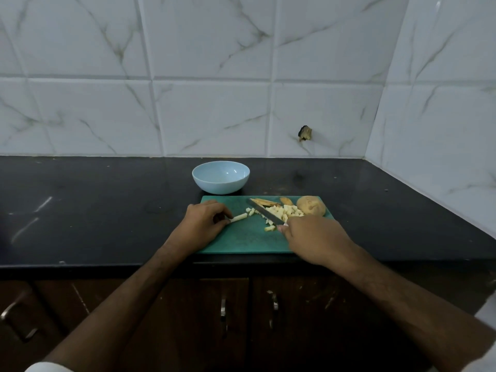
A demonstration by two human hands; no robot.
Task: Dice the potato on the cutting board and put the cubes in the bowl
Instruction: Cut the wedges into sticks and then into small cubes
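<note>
Clearly, the left hand (200, 221) pinches a potato stick (239, 217) mid-board (241, 241); the right hand (312, 237) grips the knife (265, 212). Fingers (224, 212) near the blade risk a nick. Loose cubes (285, 212) may scatter; the bowl (220, 177) sits behind the board.

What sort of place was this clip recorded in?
Most likely a home kitchen: a black countertop against marble-look wall tiles, wooden cabinets below, and a green cutting board with diced potato.

No readable text, label, brand or number anywhere (tiles show veining only)
</note>
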